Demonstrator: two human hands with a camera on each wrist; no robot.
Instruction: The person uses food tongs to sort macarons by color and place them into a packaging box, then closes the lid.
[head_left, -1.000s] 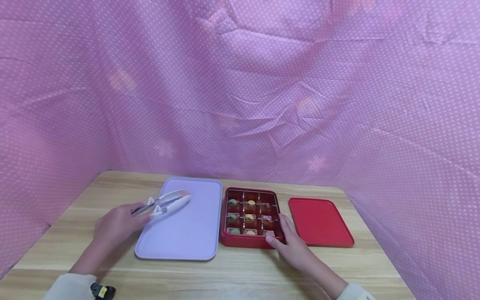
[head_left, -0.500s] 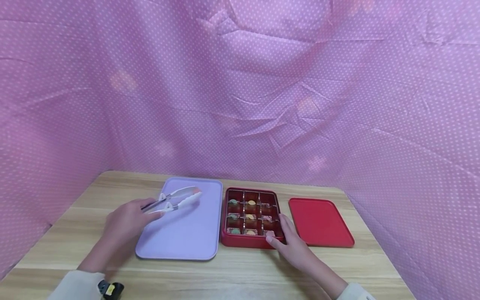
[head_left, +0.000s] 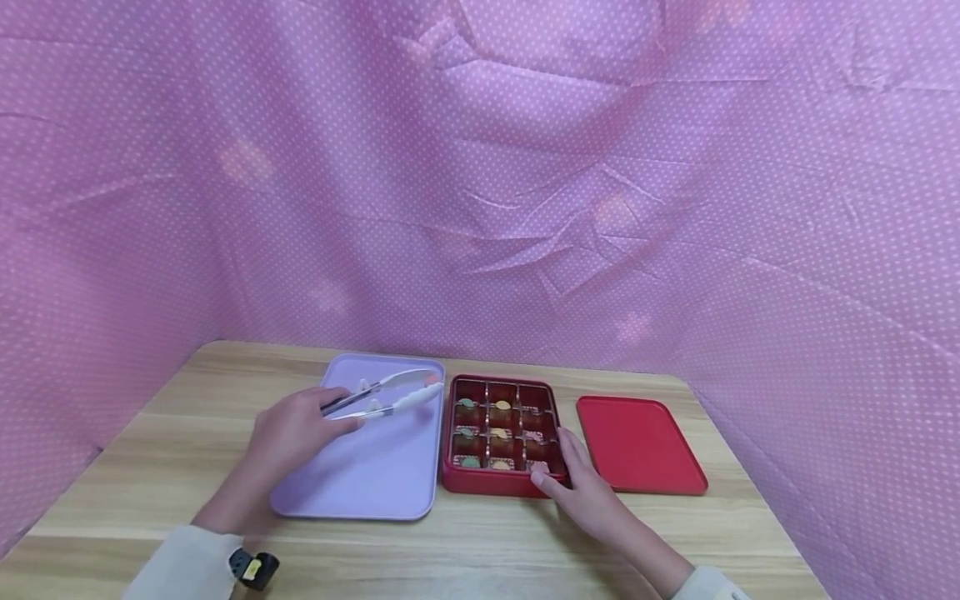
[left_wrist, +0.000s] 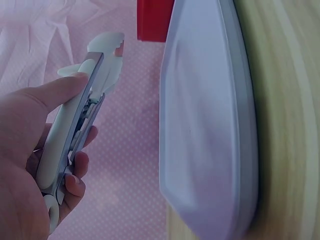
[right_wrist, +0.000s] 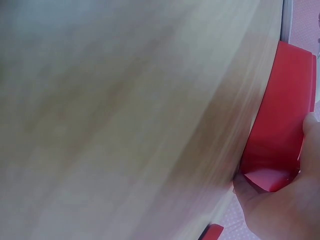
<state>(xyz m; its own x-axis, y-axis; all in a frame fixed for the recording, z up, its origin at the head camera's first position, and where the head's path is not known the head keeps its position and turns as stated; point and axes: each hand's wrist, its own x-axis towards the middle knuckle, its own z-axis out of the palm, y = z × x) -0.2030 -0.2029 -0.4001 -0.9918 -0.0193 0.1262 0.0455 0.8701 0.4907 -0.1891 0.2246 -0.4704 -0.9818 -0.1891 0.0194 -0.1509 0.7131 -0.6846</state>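
Note:
My left hand [head_left: 296, 433] grips a pair of tongs [left_wrist: 67, 125] with white tips, held above the lavender tray [head_left: 367, 483]. A small pink piece [head_left: 431, 380] sits between the tong tips, near the tray's right edge; its kind is too small to tell. My right hand [head_left: 592, 500] holds the near right corner of a red box [head_left: 487, 482], thumb on the front and fingers along the right side. Inside, the box is divided into compartments, most with small green, yellow or pink pieces [head_left: 501, 435]. The far right compartment shows no clear coloured piece.
A flat red lid [head_left: 637, 442] lies on the wooden table [head_left: 420, 558], right of the box. Tray and box stand side by side, almost touching. A pink dotted cloth [head_left: 480, 208] hangs behind the table and at both sides.
My left hand has moved right with the tongs and the pink piece, from mid-tray to the tray's right edge beside the box. My right hand and the box have stayed put.

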